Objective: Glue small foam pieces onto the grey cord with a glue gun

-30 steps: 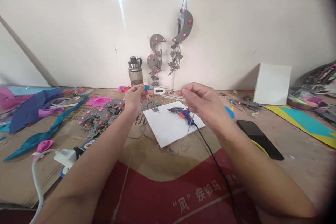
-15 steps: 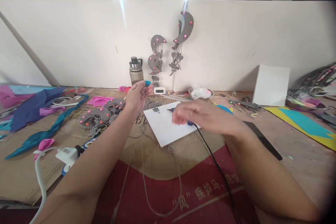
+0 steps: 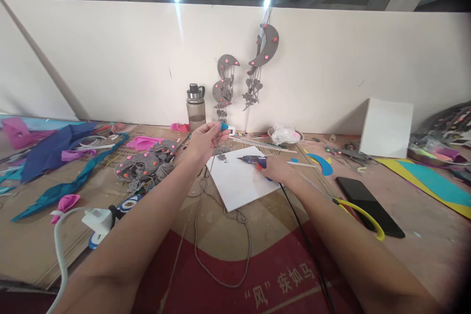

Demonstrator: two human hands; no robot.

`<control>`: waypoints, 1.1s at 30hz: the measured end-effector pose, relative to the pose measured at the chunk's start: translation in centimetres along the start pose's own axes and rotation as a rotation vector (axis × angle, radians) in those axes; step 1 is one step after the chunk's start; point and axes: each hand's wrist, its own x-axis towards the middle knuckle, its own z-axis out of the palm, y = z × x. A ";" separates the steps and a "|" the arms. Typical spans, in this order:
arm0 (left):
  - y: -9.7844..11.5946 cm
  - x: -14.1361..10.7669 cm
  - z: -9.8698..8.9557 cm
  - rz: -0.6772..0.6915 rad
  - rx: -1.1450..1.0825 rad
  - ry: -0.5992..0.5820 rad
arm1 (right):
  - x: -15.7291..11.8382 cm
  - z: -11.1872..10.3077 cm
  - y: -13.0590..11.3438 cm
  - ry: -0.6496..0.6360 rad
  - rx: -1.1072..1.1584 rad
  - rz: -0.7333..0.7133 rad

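Note:
My left hand (image 3: 204, 141) is raised at the centre, thumb and fingers pinched on a small blue piece (image 3: 224, 126). A thin grey cord (image 3: 249, 245) loops over the cardboard below; whether it joins the blue piece I cannot tell. My right hand (image 3: 278, 169) is closed around a dark blue glue gun (image 3: 253, 160), its nozzle pointing left over a white board (image 3: 235, 187). A small grey blob (image 3: 222, 157) sits on the board near that nozzle. The gun's black cable (image 3: 294, 212) runs down toward me beneath my right forearm.
Yellow-handled scissors (image 3: 362, 213) and a black phone (image 3: 368, 203) lie by my right forearm. On the left are grey crescent ornaments (image 3: 142, 167), coloured cloth (image 3: 55, 147) and a white plug (image 3: 97, 220). A bottle (image 3: 196, 110) stands behind; moon hangings (image 3: 270, 45) hang on the wall.
My right hand, blurred above the board before, is now lower and wrapped around the glue gun. My left hand has shifted slightly right and down with the blue piece. The scissors have come into view.

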 end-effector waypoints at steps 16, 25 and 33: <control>-0.1 -0.3 -0.2 -0.045 0.042 0.071 | 0.3 -1.5 0.3 0.049 0.423 0.076; -0.3 -0.2 -0.2 -0.047 0.036 0.150 | -1.7 -2.2 -3.4 0.423 1.345 -0.320; -0.5 -0.3 0.4 -0.010 -0.038 0.091 | -3.0 -1.8 -4.5 0.449 1.243 -0.510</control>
